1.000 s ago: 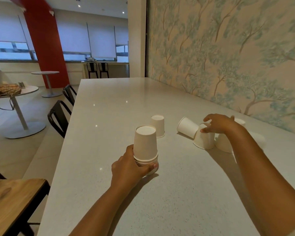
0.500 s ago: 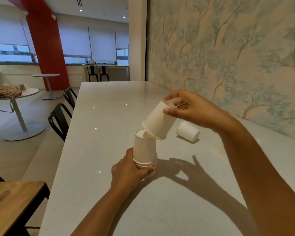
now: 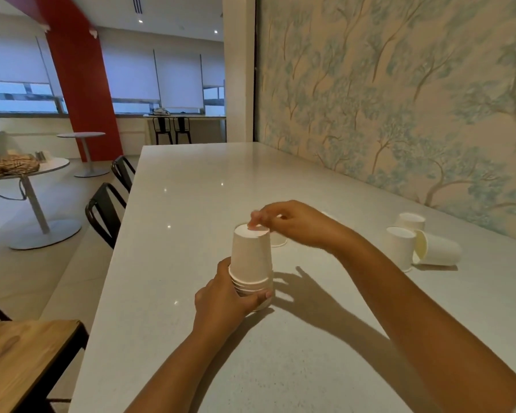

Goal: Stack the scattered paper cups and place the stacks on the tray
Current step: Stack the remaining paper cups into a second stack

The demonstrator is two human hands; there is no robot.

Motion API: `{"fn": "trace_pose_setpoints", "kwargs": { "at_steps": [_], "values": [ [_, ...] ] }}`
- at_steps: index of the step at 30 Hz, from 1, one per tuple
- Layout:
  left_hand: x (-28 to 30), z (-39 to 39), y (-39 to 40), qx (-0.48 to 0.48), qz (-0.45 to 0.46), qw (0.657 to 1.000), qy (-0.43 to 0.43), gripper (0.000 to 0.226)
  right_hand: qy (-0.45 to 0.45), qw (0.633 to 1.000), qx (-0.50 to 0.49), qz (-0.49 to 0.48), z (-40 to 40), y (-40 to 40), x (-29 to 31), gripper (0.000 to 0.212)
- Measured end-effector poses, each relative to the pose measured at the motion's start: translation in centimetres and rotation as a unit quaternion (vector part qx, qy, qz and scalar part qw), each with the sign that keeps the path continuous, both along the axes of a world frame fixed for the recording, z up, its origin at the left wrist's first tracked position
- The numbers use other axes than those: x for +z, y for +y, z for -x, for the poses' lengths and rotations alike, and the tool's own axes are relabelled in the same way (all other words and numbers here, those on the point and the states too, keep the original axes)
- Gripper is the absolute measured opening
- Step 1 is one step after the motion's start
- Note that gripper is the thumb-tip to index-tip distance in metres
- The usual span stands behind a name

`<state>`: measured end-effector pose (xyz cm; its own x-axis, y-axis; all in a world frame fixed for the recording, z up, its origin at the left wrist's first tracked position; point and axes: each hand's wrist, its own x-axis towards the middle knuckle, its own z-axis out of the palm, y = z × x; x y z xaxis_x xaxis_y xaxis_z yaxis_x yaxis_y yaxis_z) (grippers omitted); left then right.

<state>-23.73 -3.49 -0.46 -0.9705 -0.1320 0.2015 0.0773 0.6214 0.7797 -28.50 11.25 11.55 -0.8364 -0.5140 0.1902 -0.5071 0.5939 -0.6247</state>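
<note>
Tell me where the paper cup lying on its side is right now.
In the head view, the tipped cup lies on the white table at far right near the wallpapered wall, beside two upside-down cups.

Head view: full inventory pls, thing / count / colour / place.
cup stack: one, white, upside down, near middle of the long table
loose cups: four seen, white; one partly hidden behind the right hand, two upside down and one on its side by the wall
long table: one, pale speckled
black chairs: two, along its left edge
wooden table: one, brown, lower left
round tables: two, white, far left
red column: one, background
tray: none visible
hands: left grips stack's base; right, fingertips at its top
</note>
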Motion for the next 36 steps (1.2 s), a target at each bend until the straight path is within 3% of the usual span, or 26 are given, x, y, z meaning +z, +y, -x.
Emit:
{"fn": "trace_pose_setpoints", "kwargs": {
  "at_steps": [2,4,6,8,11,14,17,23,27,29,31,36],
  "values": [
    [-0.1,0.0,-0.1,-0.005,-0.011,1.000,0.007,0.082,-0.038,0.991,-0.011,0.125,2.0,1.4,-0.5,0.026],
    [-0.2,0.0,-0.1,-0.005,-0.015,1.000,0.003,0.085,-0.001,0.973,-0.116,0.200,4.6,3.1,-2.3,0.031],
    [-0.2,0.1,0.0,-0.005,-0.015,1.000,-0.001,0.091,0.092,0.954,-0.262,0.117,6.7,4.7,-5.0,0.049],
    [-0.2,0.1,0.0,-0.005,-0.012,1.000,-0.001,0.093,0.129,0.932,-0.337,0.026,7.7,6.1,-7.7,0.066],
    [-0.1,0.0,0.0,-0.005,-0.014,1.000,-0.001,0.095,0.102,0.922,-0.374,0.018,8.8,7.8,-10.5,0.083],
    [-0.1,0.0,0.1,-0.006,-0.015,1.000,-0.003,0.090,0.061,0.921,-0.384,0.018,9.8,9.2,-11.5,0.086],
    [-0.1,0.0,0.0,-0.009,-0.014,1.000,-0.003,0.086,0.019,0.923,-0.378,0.067,10.6,9.9,-11.8,0.082],
    [-0.1,0.0,0.0,-0.005,-0.015,1.000,-0.006,0.086,-0.001,0.892,-0.359,0.273,10.5,8.3,-8.4,0.065],
    [0.0,0.0,0.1,-0.009,-0.010,1.000,-0.009,0.092,-0.104,0.854,-0.213,0.464,8.7,5.8,-5.0,0.049],
    [-0.1,0.1,0.0,-0.006,-0.011,1.000,-0.008,0.087,-0.150,0.861,-0.110,0.474,7.3,5.1,-3.6,0.045],
    [-0.2,0.1,0.0,-0.003,-0.009,1.000,-0.005,0.083,-0.148,0.891,-0.038,0.427,6.0,4.6,-2.4,0.047],
    [-0.2,0.3,-0.1,0.003,-0.002,1.000,-0.006,0.082,-0.108,0.917,-0.001,0.384,3.7,4.0,0.2,0.047]
  ]
}}
